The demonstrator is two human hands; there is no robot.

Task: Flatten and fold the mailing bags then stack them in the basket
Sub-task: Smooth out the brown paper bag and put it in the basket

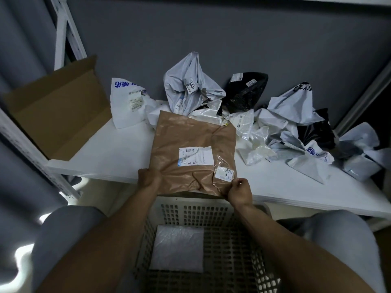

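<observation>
While the brown bag (190,153) lies mid-frame on the counter (110,157), left hand (148,177) pinches its near-left corner, right hand (239,191) its near-right. Below, the basket (213,208) holds one folded bag (177,248); crumpled bags (275,123) are heaped behind.

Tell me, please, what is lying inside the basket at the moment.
One folded white mailing bag lies flat on the floor of the basket. The left forearm and right forearm cover its side parts, so anything there cannot be seen.
</observation>
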